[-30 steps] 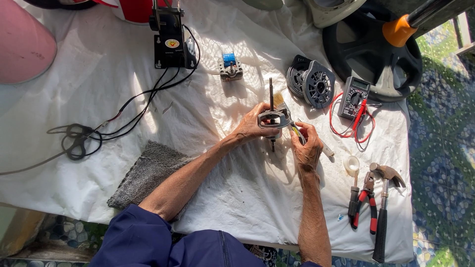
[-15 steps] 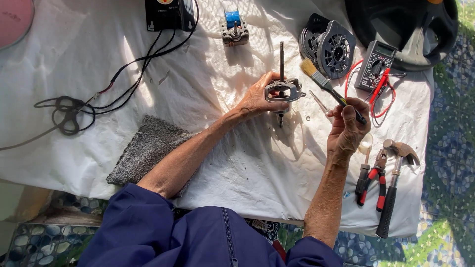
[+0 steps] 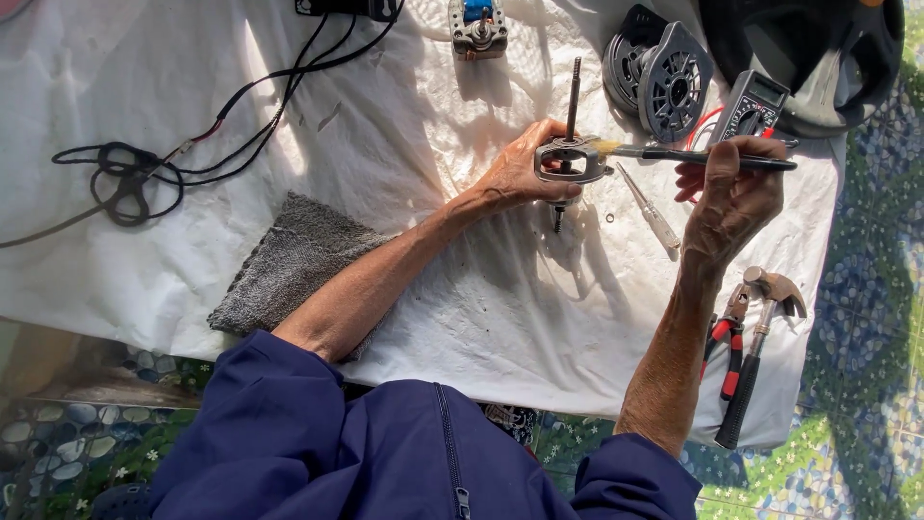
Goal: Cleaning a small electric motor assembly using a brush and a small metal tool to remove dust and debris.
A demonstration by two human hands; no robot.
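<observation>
1. Left hand (image 3: 515, 173): closed round a metal rotor (image 3: 570, 159) w/ long shaft, held just above the bench (image 3: 404, 154); shaft runs roughly upright in view.
2. Right hand (image 3: 731, 197): fingers pinched on a brush (image 3: 693, 154), dark handle lying level, pale bristles touching the rotor's right edge.
3. Step in hand, by judgement: brushing the rotor clean; contact is made at the rim.
4. Next move, by judgement: calls for short strokes across the rim, left hand turning the part so fresh faces meet the bristles; grip must stay firm on the shaft end.
5. Screwdriver (image 3: 650, 212): lies on the white sheet betw. the hands, just below the brush.
6. Motor housing (image 3: 664, 82) & multimeter (image 3: 751, 101): beyond the brush, near each other.
7. Pliers (image 3: 727, 327) & hammer (image 3: 756, 356): bench's right edge, side by side.
8. Grey cloth (image 3: 294, 260): under the left forearm. Black cable (image 3: 125, 178): far left, well apart.
</observation>
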